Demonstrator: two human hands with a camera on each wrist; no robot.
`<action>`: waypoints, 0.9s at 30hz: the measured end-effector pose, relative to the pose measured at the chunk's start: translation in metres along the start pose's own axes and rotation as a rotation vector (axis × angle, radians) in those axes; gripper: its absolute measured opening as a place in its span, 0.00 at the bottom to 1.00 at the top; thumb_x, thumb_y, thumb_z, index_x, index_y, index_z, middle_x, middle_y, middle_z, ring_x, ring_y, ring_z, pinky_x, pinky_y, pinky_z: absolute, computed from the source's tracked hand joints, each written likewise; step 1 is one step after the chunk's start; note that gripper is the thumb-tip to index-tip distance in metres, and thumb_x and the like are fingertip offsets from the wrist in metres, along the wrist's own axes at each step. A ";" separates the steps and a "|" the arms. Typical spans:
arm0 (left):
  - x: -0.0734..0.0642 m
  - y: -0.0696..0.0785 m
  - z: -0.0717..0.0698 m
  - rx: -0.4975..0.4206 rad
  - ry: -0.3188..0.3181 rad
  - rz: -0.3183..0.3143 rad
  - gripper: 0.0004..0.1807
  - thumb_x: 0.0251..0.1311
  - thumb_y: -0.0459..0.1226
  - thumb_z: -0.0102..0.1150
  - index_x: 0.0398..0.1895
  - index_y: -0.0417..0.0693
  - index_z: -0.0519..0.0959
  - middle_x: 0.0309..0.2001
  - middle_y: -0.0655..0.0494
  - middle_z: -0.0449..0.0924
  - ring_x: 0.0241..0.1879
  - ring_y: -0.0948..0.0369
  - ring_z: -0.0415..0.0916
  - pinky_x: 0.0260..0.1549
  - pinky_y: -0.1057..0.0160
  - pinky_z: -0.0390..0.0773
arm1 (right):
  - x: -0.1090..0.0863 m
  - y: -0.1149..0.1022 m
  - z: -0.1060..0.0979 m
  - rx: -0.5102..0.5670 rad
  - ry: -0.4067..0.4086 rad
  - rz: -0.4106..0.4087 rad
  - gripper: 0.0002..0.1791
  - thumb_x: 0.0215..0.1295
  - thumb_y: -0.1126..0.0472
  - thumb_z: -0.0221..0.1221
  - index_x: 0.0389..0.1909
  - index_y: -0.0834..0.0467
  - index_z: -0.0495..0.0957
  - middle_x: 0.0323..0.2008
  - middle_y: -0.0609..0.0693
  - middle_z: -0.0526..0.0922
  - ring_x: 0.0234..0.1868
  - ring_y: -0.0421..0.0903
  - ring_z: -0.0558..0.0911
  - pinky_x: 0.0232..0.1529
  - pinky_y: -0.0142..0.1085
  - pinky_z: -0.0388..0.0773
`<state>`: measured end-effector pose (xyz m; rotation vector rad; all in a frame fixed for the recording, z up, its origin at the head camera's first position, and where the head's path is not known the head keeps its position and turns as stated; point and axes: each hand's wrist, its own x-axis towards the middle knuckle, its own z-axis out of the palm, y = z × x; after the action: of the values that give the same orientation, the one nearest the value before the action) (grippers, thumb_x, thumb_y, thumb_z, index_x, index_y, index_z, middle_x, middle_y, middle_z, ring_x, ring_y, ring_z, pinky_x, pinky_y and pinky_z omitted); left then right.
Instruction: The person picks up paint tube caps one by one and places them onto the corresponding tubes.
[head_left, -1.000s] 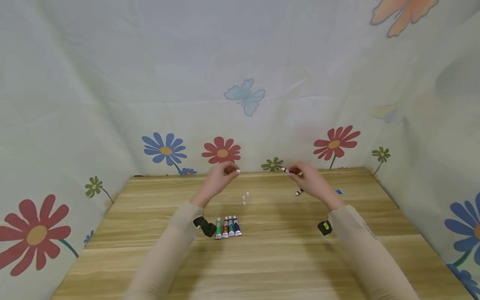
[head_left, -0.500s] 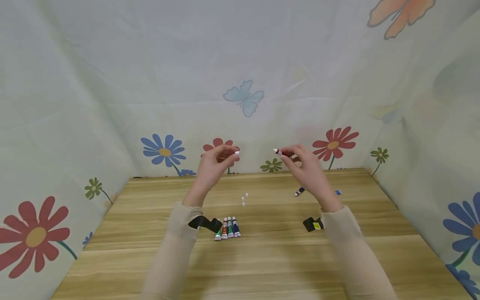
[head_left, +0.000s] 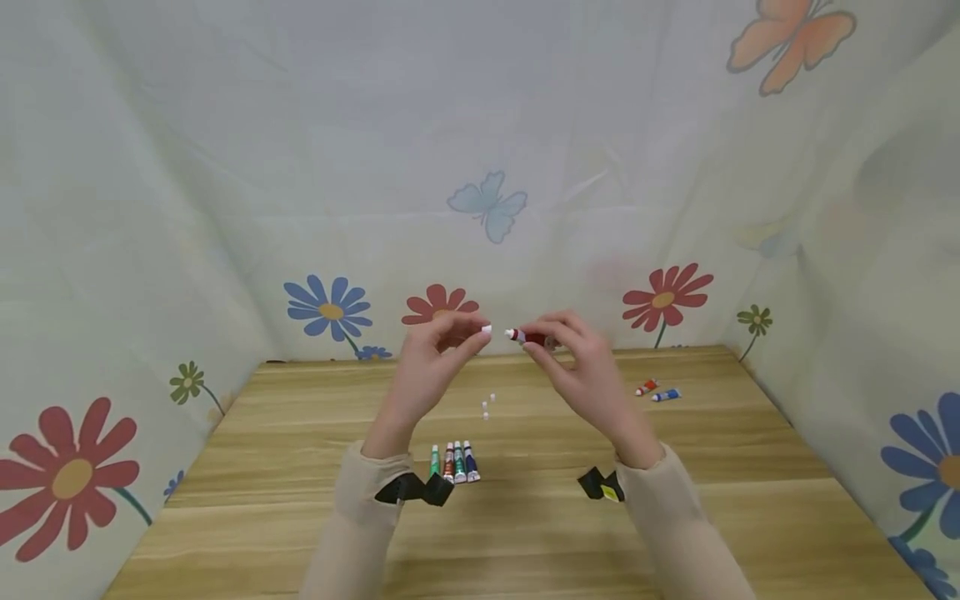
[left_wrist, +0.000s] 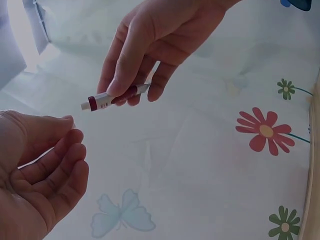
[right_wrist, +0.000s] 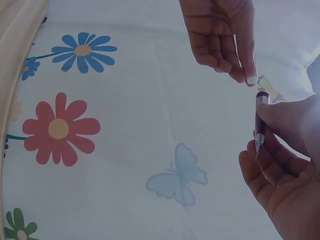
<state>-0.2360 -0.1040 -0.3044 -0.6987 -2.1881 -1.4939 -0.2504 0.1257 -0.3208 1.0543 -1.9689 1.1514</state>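
Note:
My left hand (head_left: 427,367) pinches a small white cap (head_left: 487,329) between thumb and fingertips; in the left wrist view it is mostly hidden by them. In my right hand (head_left: 581,371) is a dark red paint tube (left_wrist: 103,101), gripped by thumb and fingers, its white nozzle pointing left at the cap. A small gap separates nozzle and cap in the head view. Both hands are raised above the far part of the table. Below them, three small white caps (head_left: 484,405) lie on the wood.
Several paint tubes (head_left: 459,463), green, brown-red and dark blue, lie side by side near my left wrist. At the right lie a red tube (head_left: 647,387) and a blue tube (head_left: 667,395). A flower-printed cloth (head_left: 337,167) hangs behind the wooden table (head_left: 525,517).
Both hands rose, then came closer together, bringing the tube's nozzle near the cap. The red tube on the right has come into view; the dark tube near it is now hidden behind my right hand.

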 end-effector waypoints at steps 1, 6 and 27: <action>-0.002 0.002 0.000 -0.003 -0.004 0.007 0.13 0.67 0.42 0.66 0.50 0.47 0.84 0.43 0.58 0.84 0.42 0.60 0.80 0.46 0.56 0.80 | -0.001 -0.002 0.001 -0.002 0.004 -0.005 0.13 0.65 0.68 0.66 0.50 0.59 0.84 0.45 0.48 0.81 0.41 0.42 0.80 0.43 0.36 0.80; -0.013 0.008 0.001 0.006 -0.020 0.046 0.11 0.67 0.40 0.66 0.49 0.47 0.84 0.43 0.59 0.85 0.42 0.62 0.82 0.45 0.59 0.81 | -0.004 -0.012 0.006 -0.014 0.008 -0.032 0.14 0.62 0.69 0.68 0.49 0.60 0.84 0.45 0.48 0.81 0.41 0.42 0.80 0.42 0.36 0.80; -0.020 0.010 0.000 0.077 -0.046 0.151 0.09 0.66 0.36 0.66 0.47 0.48 0.85 0.41 0.61 0.85 0.42 0.64 0.82 0.48 0.58 0.82 | -0.011 -0.024 0.011 -0.094 -0.002 -0.097 0.15 0.61 0.70 0.68 0.49 0.63 0.84 0.46 0.52 0.82 0.43 0.45 0.82 0.43 0.39 0.84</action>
<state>-0.2137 -0.1044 -0.3090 -0.8593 -2.1611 -1.3237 -0.2253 0.1119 -0.3248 1.0897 -1.9315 0.9965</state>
